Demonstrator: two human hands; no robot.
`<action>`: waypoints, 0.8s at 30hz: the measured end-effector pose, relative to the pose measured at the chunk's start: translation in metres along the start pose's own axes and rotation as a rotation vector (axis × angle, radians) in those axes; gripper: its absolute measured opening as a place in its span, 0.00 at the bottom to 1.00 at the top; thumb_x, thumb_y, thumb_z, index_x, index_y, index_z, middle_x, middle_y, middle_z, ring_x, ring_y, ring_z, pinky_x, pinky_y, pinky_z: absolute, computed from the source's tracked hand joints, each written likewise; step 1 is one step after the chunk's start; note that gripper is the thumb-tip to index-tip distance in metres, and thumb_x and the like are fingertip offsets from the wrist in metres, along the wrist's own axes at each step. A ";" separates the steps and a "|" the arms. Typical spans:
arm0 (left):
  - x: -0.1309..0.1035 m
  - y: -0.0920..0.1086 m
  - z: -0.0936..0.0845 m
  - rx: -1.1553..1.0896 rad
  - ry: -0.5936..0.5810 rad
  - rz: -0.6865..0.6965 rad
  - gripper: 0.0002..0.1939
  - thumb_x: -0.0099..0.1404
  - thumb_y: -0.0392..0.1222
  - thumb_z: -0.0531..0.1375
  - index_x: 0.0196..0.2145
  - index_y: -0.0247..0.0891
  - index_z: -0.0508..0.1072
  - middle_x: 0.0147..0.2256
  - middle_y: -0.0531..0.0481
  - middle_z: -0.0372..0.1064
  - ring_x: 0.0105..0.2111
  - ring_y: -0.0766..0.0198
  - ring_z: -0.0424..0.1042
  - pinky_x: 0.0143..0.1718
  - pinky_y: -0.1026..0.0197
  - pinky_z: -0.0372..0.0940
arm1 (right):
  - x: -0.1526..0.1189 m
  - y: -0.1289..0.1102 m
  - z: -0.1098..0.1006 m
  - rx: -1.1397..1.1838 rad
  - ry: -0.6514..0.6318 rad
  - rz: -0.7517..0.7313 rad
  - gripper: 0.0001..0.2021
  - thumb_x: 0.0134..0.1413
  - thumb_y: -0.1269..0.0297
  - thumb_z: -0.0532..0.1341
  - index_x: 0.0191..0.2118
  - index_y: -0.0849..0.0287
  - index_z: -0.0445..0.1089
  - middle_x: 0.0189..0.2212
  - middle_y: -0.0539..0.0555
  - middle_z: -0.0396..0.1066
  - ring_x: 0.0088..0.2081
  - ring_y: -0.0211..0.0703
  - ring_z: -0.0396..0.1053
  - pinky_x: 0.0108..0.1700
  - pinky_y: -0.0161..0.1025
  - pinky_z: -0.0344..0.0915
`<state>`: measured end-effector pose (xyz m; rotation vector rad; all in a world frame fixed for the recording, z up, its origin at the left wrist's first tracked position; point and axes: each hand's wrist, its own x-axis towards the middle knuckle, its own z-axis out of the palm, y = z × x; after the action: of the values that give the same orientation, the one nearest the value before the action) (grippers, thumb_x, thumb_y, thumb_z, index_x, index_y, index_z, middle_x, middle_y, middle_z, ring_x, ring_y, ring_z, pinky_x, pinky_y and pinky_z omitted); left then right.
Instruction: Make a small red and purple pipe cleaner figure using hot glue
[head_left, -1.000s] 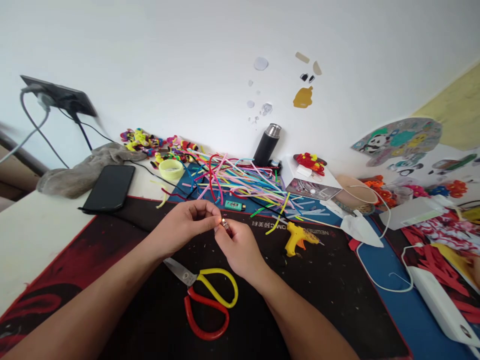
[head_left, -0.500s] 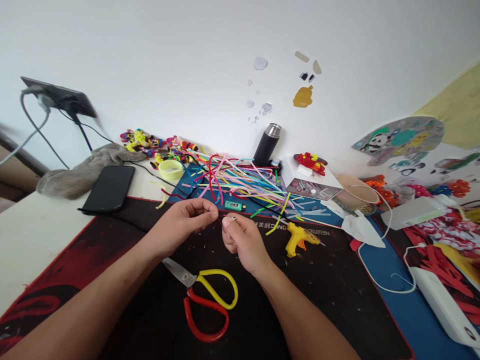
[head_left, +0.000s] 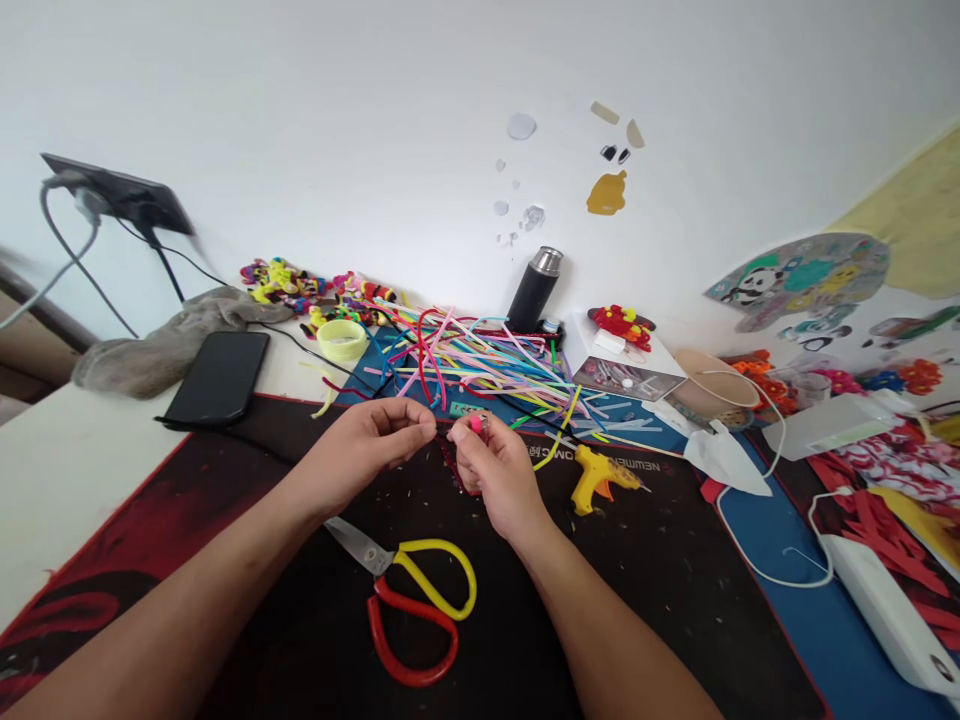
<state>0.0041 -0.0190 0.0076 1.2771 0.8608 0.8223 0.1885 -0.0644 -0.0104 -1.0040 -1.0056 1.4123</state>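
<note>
My left hand [head_left: 382, 440] is closed in a pinch at the middle of the dark mat, on something too small to make out. Close to its right, my right hand [head_left: 499, 475] is closed around a small pink item [head_left: 478, 425], whose top shows above the thumb. A dark red glittery strand [head_left: 461, 475] hangs between the hands, beside the right fingers. Below them lie scissors [head_left: 382, 562] with one yellow and one red handle. To the right of my right hand rests a yellow glue gun [head_left: 600, 478].
Behind the hands is a pile of coloured pipe cleaners [head_left: 480, 355], with a black thermos [head_left: 534, 290] standing behind it. A phone [head_left: 217, 378] lies at the left, near a tape roll [head_left: 342, 341]. A white power strip [head_left: 889, 610] and cable are at the right.
My right hand has turned and shifted slightly right and up, and the pink item and the glittery strand now show. My left hand has hardly moved.
</note>
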 end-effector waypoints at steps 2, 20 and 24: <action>0.000 0.000 0.000 0.023 -0.003 0.001 0.20 0.63 0.58 0.73 0.32 0.38 0.77 0.25 0.58 0.63 0.24 0.68 0.56 0.26 0.63 0.51 | 0.000 0.000 -0.001 -0.018 0.015 0.006 0.22 0.57 0.43 0.73 0.35 0.54 0.66 0.20 0.37 0.50 0.19 0.30 0.44 0.22 0.34 0.41; -0.002 0.007 0.004 0.181 -0.012 -0.015 0.21 0.60 0.61 0.72 0.32 0.40 0.78 0.26 0.56 0.67 0.25 0.66 0.60 0.28 0.63 0.54 | -0.001 0.004 -0.004 -0.123 0.016 -0.019 0.19 0.60 0.44 0.71 0.37 0.54 0.69 0.19 0.38 0.53 0.20 0.33 0.45 0.23 0.36 0.45; -0.002 0.007 0.004 0.168 -0.019 -0.010 0.21 0.60 0.61 0.73 0.32 0.39 0.79 0.26 0.56 0.67 0.26 0.66 0.60 0.28 0.63 0.55 | -0.001 0.005 -0.005 -0.154 0.023 -0.024 0.17 0.62 0.47 0.70 0.37 0.54 0.69 0.20 0.39 0.55 0.20 0.34 0.46 0.24 0.36 0.46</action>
<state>0.0066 -0.0223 0.0153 1.4243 0.9362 0.7409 0.1920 -0.0659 -0.0167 -1.1145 -1.1190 1.3159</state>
